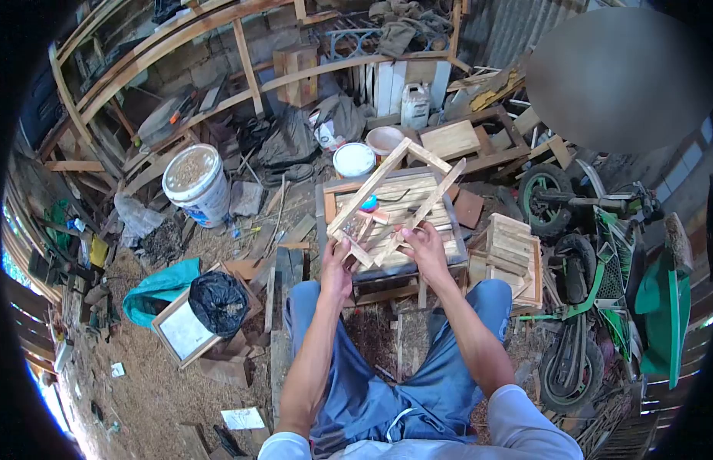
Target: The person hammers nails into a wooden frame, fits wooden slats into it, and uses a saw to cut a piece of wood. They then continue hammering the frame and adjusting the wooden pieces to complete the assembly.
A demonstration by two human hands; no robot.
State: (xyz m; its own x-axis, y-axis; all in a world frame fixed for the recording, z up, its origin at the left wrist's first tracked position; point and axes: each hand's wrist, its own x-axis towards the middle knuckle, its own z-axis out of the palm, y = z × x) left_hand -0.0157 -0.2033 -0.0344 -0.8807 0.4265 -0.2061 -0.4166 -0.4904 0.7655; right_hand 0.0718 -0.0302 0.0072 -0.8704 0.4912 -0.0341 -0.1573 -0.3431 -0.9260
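Observation:
My left hand [338,268] is closed on the near left corner of a light wooden frame [369,186], held tilted above a low slatted work table [457,230]. My right hand [425,251] grips a wooden strip [429,201] that runs along the frame's right side. The strip's far end overlaps the frame's far right corner and sticks out past it. At the near end, the strip's tip lies close to the frame's short near piece. Through the frame, a small blue round object [369,202] shows on the table top among wood pieces.
Slatted wooden pieces [512,253] are stacked right of the table, with a green motorbike [594,284] beyond. A white bucket [197,192] of sawdust-like material stands at left. Nearer are a teal cloth [161,287] and a framed panel [184,331] beside a black bag [218,303].

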